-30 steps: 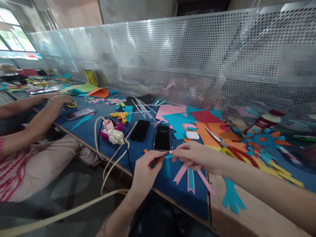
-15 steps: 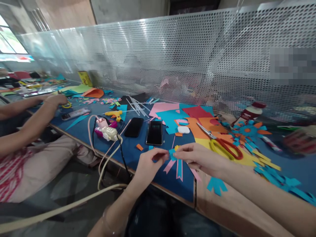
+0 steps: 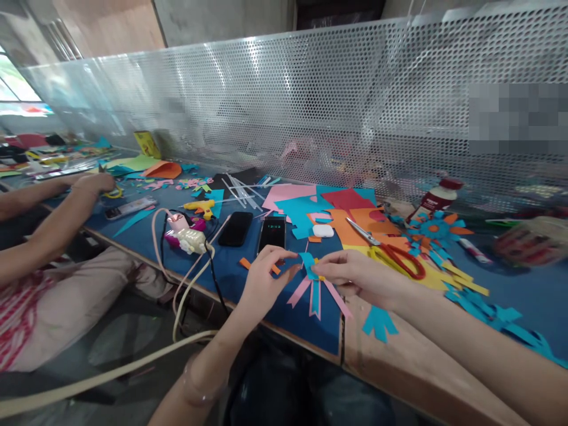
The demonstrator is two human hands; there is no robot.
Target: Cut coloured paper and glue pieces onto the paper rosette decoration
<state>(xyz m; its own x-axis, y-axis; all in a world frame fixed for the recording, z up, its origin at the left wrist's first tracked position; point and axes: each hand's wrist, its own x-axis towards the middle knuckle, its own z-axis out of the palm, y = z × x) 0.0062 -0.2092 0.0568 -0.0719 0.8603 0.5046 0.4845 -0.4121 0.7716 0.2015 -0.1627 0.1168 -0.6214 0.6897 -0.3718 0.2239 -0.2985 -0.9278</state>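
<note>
A small blue paper strip (image 3: 307, 262) stands curved between my hands, above pink and blue paper ribbons (image 3: 315, 299) with notched ends. My right hand (image 3: 361, 275) pinches the strip at its right side, and a bit of yellow paper shows behind the fingertips. Close to the strip's left edge is my left hand (image 3: 266, 284), its thumb and index finger apart; whether they touch the paper is hard to tell. A blue cut-paper piece with several fingers (image 3: 380, 323) lies below my right forearm.
Red-and-yellow-handled scissors (image 3: 399, 260) rest on coloured sheets. Two phones, a white case (image 3: 323, 231), a yellow glue gun (image 3: 202, 207) and a power strip with cords (image 3: 186, 236) lie around. A bottle (image 3: 437, 198) stands behind. At left, another person's hand (image 3: 93, 183) holds scissors.
My left thumb and index finger have parted from their pinch at the blue strip. More of the strip shows, curved upright. My right hand still pinches it. The view has shifted slightly.
</note>
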